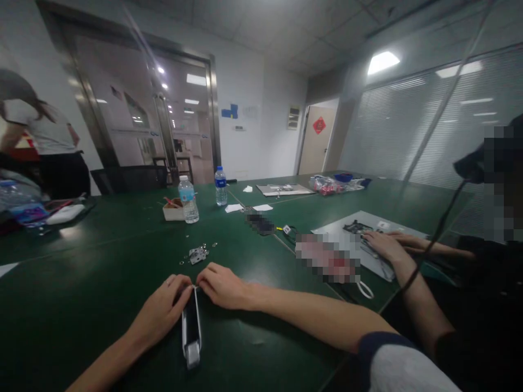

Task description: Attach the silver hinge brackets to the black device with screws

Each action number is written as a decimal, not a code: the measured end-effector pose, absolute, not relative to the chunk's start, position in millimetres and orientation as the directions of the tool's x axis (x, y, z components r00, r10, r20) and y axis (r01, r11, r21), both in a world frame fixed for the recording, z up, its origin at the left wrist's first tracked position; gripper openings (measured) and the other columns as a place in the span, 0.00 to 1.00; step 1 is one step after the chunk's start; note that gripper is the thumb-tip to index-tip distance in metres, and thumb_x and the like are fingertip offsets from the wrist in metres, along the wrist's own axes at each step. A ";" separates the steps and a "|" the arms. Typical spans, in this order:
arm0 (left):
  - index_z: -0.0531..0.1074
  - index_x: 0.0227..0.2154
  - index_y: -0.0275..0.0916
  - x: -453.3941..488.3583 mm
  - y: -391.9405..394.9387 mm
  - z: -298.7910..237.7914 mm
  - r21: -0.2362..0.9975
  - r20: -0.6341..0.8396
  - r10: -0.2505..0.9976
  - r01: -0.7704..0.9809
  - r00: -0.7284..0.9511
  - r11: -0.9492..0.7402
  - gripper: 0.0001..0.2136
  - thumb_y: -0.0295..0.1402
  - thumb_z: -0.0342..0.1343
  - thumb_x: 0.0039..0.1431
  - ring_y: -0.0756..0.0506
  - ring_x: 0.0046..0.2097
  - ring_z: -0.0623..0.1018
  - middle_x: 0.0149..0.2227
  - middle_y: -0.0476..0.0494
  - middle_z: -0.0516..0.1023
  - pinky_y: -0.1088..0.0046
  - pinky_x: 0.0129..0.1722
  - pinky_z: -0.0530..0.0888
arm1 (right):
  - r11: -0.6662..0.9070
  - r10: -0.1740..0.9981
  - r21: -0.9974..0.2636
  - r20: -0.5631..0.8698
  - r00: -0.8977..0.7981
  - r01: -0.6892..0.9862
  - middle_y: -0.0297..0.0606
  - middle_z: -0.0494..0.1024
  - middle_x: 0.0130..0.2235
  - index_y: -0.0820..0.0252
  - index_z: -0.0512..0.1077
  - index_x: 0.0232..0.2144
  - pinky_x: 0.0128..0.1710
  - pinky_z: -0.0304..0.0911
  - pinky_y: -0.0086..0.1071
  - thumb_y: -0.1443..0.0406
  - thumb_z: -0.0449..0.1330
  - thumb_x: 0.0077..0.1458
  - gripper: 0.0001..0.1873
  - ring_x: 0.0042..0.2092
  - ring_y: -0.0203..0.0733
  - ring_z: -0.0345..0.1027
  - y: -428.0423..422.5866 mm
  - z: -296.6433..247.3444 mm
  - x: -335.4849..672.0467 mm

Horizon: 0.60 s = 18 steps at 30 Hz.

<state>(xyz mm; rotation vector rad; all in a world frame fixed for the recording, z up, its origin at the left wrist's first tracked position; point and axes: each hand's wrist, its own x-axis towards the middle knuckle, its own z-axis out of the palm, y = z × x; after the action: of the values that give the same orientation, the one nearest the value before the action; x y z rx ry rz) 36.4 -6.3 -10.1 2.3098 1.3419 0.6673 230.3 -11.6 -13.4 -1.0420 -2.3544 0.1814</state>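
One slim, long black-and-silver device with a pale block at its near end (190, 324) lies between two bare hands, one cluster of flat silver metal parts (198, 255) sits beyond it, and two upright clear plastic bottles, one with a white cap (188, 202) and one with a blue cap (220, 188), stand farther off. The device's far tip lies right at the fingertips of the left hand (169, 298), and its body runs back toward the wearer, just right of that hand's wrist. The left fingers are bent around the tip; the right hand (220, 284) is half curled, fingertips beside it; I cannot tell whether either grips. Green tabletop (253, 348) spreads to both sides of the device; the silver cluster bounds the room ahead, the right forearm the right.
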 end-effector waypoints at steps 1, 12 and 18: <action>0.71 0.34 0.41 36.1 -7.3 -9.3 0.539 0.209 0.878 0.699 0.430 -0.470 0.16 0.45 0.44 0.57 0.42 0.35 0.73 0.35 0.44 0.72 0.67 0.35 0.71 | 0.691 0.716 -0.329 0.436 -0.545 0.644 0.38 0.69 0.38 0.61 0.68 0.37 0.41 0.63 0.29 0.67 0.49 0.60 0.08 0.39 0.37 0.64 -12.5 -12.5 230.2; 0.68 0.37 0.41 39.5 -16.3 -4.2 0.486 0.169 0.873 0.732 0.458 -0.478 0.16 0.44 0.40 0.61 0.42 0.38 0.72 0.38 0.43 0.71 0.66 0.38 0.70 | 0.637 0.748 -0.332 0.483 -0.455 0.695 0.39 0.69 0.35 0.61 0.68 0.36 0.37 0.61 0.30 0.67 0.50 0.59 0.07 0.36 0.38 0.64 -11.2 -22.8 227.0; 0.67 0.37 0.39 40.3 -19.2 -2.4 0.421 0.187 0.859 0.751 0.476 -0.508 0.15 0.41 0.39 0.62 0.43 0.36 0.72 0.36 0.43 0.70 0.66 0.37 0.68 | 0.627 0.761 -0.360 0.470 -0.447 0.690 0.37 0.70 0.32 0.62 0.68 0.33 0.36 0.59 0.29 0.69 0.51 0.55 0.06 0.33 0.36 0.63 -14.6 -20.7 227.0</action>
<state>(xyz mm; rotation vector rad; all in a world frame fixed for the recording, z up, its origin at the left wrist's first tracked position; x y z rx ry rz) 40.3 -19.2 -2.4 2.4453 1.3714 0.5489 227.0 -14.6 -20.7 -1.1319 -2.2456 0.1532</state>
